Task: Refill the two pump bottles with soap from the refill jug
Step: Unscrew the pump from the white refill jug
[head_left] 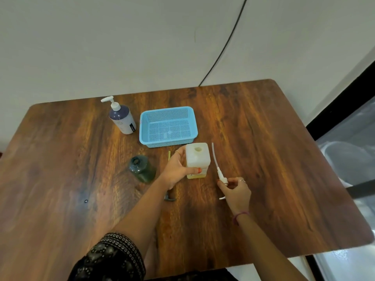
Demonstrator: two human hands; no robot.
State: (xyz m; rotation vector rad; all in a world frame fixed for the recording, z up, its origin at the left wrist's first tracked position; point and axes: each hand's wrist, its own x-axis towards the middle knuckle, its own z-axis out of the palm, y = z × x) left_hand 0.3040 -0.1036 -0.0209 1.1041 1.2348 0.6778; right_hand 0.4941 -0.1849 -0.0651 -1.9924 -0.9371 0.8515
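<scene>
Your left hand (176, 169) grips the white square bottle (196, 160), fingers curled round its side, thumb across the front. It stands upright on the desk (274, 138) just in front of the blue basket (168, 126), neck open, a little yellow liquid at the bottom. Your right hand (236, 190) pinches the white pump head (222, 179), its dip tube (214, 155) pointing away from you, just right of that bottle and apart from it. Dark green bottle (142, 168) stands left of your left hand, uncapped. A dark pump (169, 197) lies under your left wrist, mostly hidden, probably the green one's. Purple-and-white pump bottle (121, 118) stands left of the basket, pump on.
</scene>
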